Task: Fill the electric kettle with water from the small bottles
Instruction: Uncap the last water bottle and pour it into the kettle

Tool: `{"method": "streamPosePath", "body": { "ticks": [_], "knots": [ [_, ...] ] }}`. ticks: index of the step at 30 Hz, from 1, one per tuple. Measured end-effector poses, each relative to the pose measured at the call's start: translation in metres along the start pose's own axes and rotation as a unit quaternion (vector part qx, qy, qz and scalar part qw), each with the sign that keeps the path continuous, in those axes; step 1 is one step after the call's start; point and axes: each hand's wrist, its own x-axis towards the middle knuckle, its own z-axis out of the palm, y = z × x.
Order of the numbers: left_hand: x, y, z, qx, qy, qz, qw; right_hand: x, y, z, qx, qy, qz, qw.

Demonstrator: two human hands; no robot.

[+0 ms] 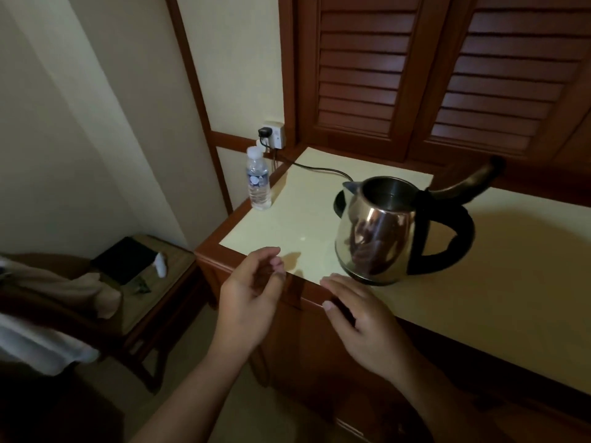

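A steel electric kettle with a black handle stands on the pale countertop, its lid flipped up and open. A small clear water bottle with a white cap stands upright at the counter's far left corner. My left hand hovers at the counter's front edge, fingers loosely curled, holding nothing. My right hand hovers just in front of the kettle with relaxed fingers, empty, not touching it.
The kettle's black cord runs across the back of the counter to a wall socket. Louvred wooden doors rise behind. A low wooden side table with a dark item stands left of the cabinet.
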Motion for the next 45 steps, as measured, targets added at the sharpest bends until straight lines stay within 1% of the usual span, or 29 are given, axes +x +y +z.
{"method": "streamPosePath", "body": {
  "ticks": [2,5,10,13,15,20,23,26,29,32,34,36,38,41,43,45],
  "knots": [
    [0.014,0.0,-0.01,-0.002,0.0,0.001,1.0,0.007,-0.001,0.01,-0.016,0.003,0.009,1.0],
    [0.039,-0.004,-0.018,-0.004,0.01,0.006,1.0,0.028,-0.01,0.028,-0.041,0.002,-0.001,0.999],
    [0.081,-0.021,-0.013,0.006,0.037,-0.048,0.998,0.066,-0.014,0.053,-0.077,-0.005,0.003,0.997],
    [0.106,-0.033,-0.009,0.044,0.055,-0.041,0.997,0.084,-0.01,0.063,-0.088,-0.003,0.012,0.996],
    [0.121,-0.035,-0.008,0.062,0.067,-0.029,0.995,0.089,-0.007,0.066,-0.096,-0.007,0.032,0.995],
    [0.163,-0.039,0.002,0.09,0.042,-0.042,0.994,0.086,-0.003,0.065,-0.093,-0.009,0.054,0.994],
    [0.187,-0.041,0.01,0.064,0.018,-0.06,0.996,0.086,-0.007,0.062,-0.102,0.0,0.054,0.993],
    [0.204,-0.043,0.014,0.057,-0.004,-0.043,0.997,0.086,-0.008,0.061,-0.108,0.006,0.048,0.993],
    [0.214,-0.043,0.012,0.064,0.004,-0.052,0.997,0.085,-0.008,0.06,-0.098,0.013,0.044,0.994],
    [0.211,-0.039,0.006,0.079,0.009,-0.037,0.996,0.078,-0.011,0.058,-0.072,0.038,0.024,0.996],
    [0.198,-0.034,0.001,0.081,0.004,-0.013,0.997,0.07,-0.014,0.056,-0.023,0.07,0.005,0.997],
    [0.174,-0.025,-0.004,0.072,-0.012,0.013,0.997,0.065,-0.024,0.049,0.037,0.113,0.007,0.993],
    [0.149,-0.016,-0.009,0.056,-0.046,0.038,0.997,0.066,-0.043,0.034,0.057,0.147,-0.006,0.987],
    [0.112,0.0,-0.015,0.018,-0.105,0.067,0.992,0.079,-0.074,-0.002,0.012,0.166,-0.045,0.985],
    [0.092,0.012,-0.015,-0.002,-0.13,0.095,0.987,0.091,-0.088,-0.027,-0.038,0.168,-0.041,0.984],
    [0.079,0.021,-0.014,-0.012,-0.159,0.116,0.98,0.102,-0.095,-0.047,-0.099,0.145,-0.017,0.984]
  ]
}}
